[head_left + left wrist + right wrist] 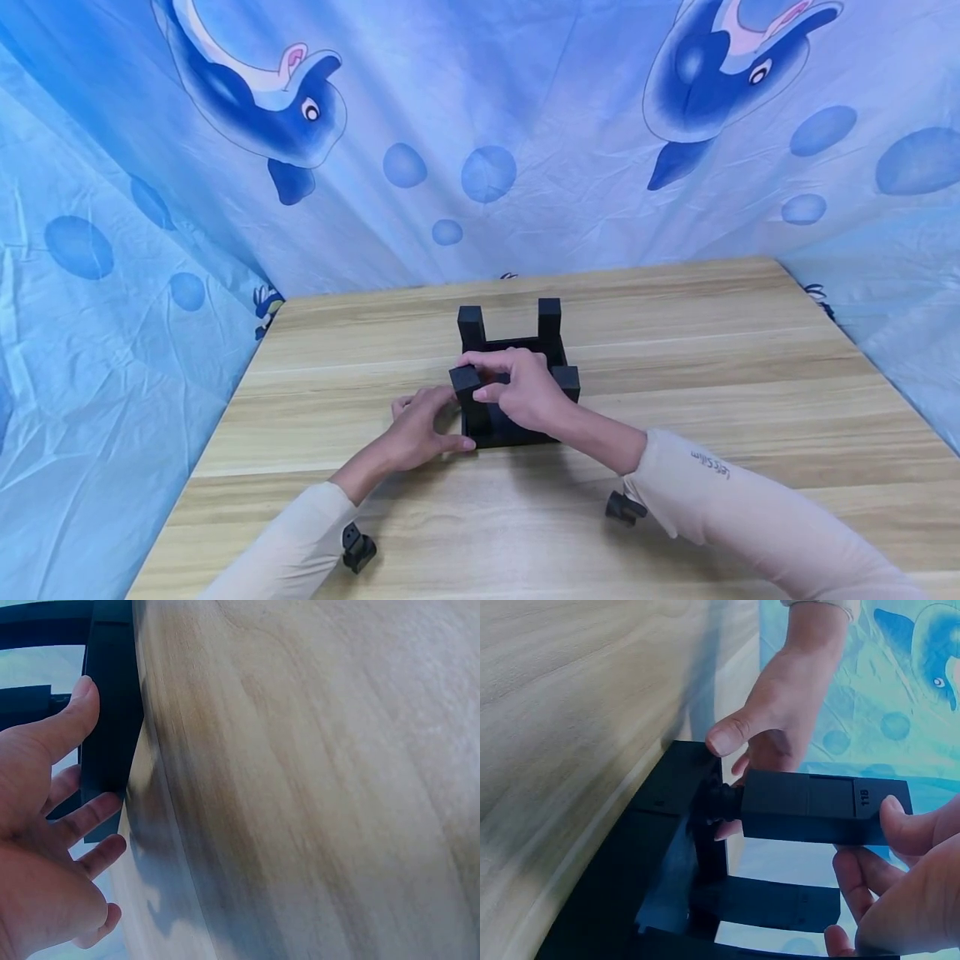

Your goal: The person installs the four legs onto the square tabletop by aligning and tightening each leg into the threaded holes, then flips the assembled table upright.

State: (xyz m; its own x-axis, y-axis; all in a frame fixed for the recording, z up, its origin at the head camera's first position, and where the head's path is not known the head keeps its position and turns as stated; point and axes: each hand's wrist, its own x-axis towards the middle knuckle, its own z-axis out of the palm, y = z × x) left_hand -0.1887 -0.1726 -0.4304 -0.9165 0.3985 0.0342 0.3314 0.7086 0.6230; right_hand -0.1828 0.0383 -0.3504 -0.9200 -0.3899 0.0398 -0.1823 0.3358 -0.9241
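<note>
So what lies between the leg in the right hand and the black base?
A short, dark, ridged stub, on the end of the leg, facing the black base. The right wrist view shows it; whether it is seated is unclear.

The frame [519, 435] sits on the table [690, 358], before the curtain [570, 183].

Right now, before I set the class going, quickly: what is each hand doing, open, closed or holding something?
Left hand: open, touching the black frame near its corner.
Right hand: closed, pinching one black leg.
</note>
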